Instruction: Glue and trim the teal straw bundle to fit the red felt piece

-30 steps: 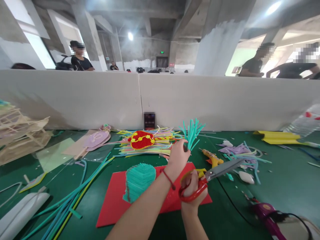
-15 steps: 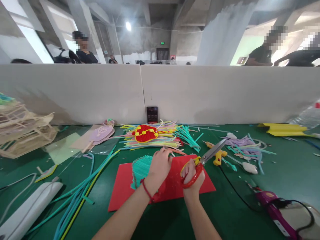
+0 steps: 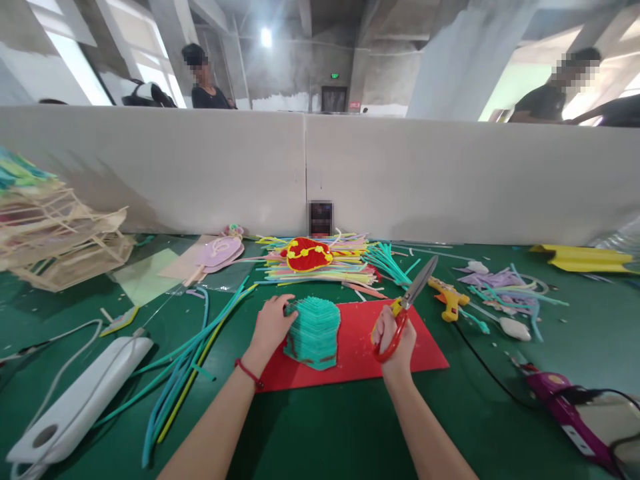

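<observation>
My left hand (image 3: 270, 326) is closed on the left edge of a teal leaf-shaped piece made of glued straws (image 3: 315, 331), which lies on a red foam sheet (image 3: 360, 350). My right hand (image 3: 395, 337) grips red-handled scissors (image 3: 406, 305). Their blades are closed and point up and away to the right. A bunch of teal straw pieces (image 3: 387, 259) lies on the green table behind the red sheet.
A pile of coloured straws topped by a red and yellow piece (image 3: 309, 255) lies at the back. A yellow glue gun (image 3: 449, 297), purple scraps (image 3: 493, 280) and a purple tool (image 3: 565, 407) lie right; long straws (image 3: 185, 360), a white device (image 3: 80, 400) and wooden frames (image 3: 60, 240) left. People stand behind the white partition (image 3: 320, 167).
My left hand put down the bunch of teal straws behind the red sheet and came back to grip the teal leaf piece. The scissors swung from pointing right to more upright.
</observation>
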Motion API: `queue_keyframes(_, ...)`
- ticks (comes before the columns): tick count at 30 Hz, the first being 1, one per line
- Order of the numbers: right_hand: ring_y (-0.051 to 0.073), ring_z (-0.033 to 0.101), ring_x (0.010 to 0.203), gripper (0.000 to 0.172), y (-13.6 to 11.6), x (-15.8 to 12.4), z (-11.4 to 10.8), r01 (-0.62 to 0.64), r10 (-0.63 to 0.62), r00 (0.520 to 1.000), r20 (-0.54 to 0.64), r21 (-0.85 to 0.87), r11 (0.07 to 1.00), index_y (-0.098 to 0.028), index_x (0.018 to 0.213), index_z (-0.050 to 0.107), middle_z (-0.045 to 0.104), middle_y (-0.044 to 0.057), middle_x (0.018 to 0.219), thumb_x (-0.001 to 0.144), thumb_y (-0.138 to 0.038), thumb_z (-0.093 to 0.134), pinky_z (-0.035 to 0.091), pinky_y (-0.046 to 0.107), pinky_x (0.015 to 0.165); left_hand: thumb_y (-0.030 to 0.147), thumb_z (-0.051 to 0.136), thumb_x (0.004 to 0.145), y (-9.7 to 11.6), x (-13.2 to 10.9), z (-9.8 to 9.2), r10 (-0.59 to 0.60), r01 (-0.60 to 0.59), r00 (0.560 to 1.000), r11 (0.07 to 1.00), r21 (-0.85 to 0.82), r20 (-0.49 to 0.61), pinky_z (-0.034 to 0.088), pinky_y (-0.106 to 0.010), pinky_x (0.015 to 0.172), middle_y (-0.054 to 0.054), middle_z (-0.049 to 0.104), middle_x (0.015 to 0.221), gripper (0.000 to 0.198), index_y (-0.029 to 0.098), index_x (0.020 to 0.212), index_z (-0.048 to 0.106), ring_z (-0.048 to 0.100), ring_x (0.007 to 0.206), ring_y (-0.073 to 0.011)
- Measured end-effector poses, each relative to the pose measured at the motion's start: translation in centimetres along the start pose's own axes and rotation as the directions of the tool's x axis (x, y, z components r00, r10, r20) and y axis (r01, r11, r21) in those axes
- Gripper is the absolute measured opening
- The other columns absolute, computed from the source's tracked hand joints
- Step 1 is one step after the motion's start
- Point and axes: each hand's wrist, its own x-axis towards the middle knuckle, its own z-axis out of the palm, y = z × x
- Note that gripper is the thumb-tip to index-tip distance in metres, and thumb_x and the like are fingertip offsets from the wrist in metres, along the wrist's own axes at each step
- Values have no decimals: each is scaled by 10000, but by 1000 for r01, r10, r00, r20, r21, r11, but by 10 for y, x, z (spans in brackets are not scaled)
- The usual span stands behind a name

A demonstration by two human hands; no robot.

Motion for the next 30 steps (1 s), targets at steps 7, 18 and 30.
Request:
queue_keyframes(7, 56, 369, 278, 414, 4, -8, 4, 48, -33, 996, 86, -172, 984, -211, 616, 412, 452, -86, 430, 739, -539, 634, 270, 179, 273, 158, 619, 706, -5, 0, 5, 44, -58, 998, 935, -349, -47, 458, -306, 835, -20, 586, 916, 316, 223, 1013, 655, 566, 846, -170)
queue_keyframes(18, 68, 330, 275, 424, -23, -13, 17, 29, 6, 984, 179, -191, 981, -197, 667, 520, 481, -69, 412, 616, -554, 742, 251, 227, 283, 403, 720, 642, -7, -3, -7, 41, 29, 997, 603, -797, 68, 452, -264, 705, -61, 600, 929, 520, 160, 1095, 639, 556, 838, -176)
queue_keyframes(30, 63, 367, 289, 407, -9, -9, 7, -120, 269, 853, 448, -333, 935, -174, 641, 567, 480, -75, 399, 529, -482, 809, 275, 183, 277, 364, 776, 613, 14, -13, -13, 63, 75, 989, 570, -818, 134, 447, -255, 710, -44, 624, 911, 507, 185, 1071, 655, 570, 822, -166)
